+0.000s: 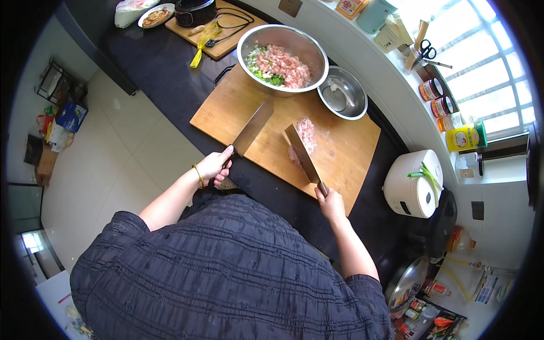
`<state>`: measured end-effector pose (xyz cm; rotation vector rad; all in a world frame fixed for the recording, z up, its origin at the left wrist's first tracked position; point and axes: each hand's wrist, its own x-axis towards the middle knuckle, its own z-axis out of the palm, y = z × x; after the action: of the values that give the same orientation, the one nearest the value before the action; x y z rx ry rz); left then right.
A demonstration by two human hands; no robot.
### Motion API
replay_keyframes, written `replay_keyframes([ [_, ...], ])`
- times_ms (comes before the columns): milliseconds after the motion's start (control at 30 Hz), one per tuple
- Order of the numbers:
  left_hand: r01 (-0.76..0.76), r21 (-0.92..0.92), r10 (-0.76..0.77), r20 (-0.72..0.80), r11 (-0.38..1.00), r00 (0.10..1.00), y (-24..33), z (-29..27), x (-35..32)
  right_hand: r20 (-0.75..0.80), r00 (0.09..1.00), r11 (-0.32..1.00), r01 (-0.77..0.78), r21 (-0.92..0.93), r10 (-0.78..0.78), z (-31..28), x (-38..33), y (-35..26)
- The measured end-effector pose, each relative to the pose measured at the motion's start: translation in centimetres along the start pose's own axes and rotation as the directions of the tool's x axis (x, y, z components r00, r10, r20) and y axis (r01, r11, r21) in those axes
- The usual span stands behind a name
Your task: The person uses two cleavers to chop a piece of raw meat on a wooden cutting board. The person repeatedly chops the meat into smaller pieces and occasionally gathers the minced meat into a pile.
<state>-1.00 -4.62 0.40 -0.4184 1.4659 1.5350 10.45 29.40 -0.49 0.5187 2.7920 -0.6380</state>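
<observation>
In my left hand (216,168) I grip a cleaver (254,126) by its handle, its blade reaching over the left part of the wooden cutting board (249,102). A second cleaver (302,153) is in my right hand (331,204), closed around the handle. Its blade is at a small heap of minced meat (306,134) on the board; whether the edge touches the wood I cannot tell. At the board's far edge stands a large steel bowl (322,72) with minced meat (286,65) and chopped green onion (272,77) in it.
A smaller steel bowl (343,103) stands right of the large one. Beyond the board's right side is a white rice cooker (405,184) with green onion stalks (428,178) on its lid. Another board (229,48) lies at the far left, near a plate (143,21). Jars (432,89) line the windowsill.
</observation>
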Motion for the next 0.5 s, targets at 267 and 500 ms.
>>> replay_keyframes([
  [267,-0.001,0.0,0.001,-0.005,1.0,1.0,-0.1,0.0,0.1,0.031,0.999,0.999,0.011,-0.05,-0.01,-0.9,-0.4,-1.2],
  [500,-0.003,0.011,0.003,-0.009,1.0,1.0,0.2,-0.1,0.0,-0.042,0.998,0.99,0.047,0.133,-0.041,-3.9,-0.4,-3.2],
])
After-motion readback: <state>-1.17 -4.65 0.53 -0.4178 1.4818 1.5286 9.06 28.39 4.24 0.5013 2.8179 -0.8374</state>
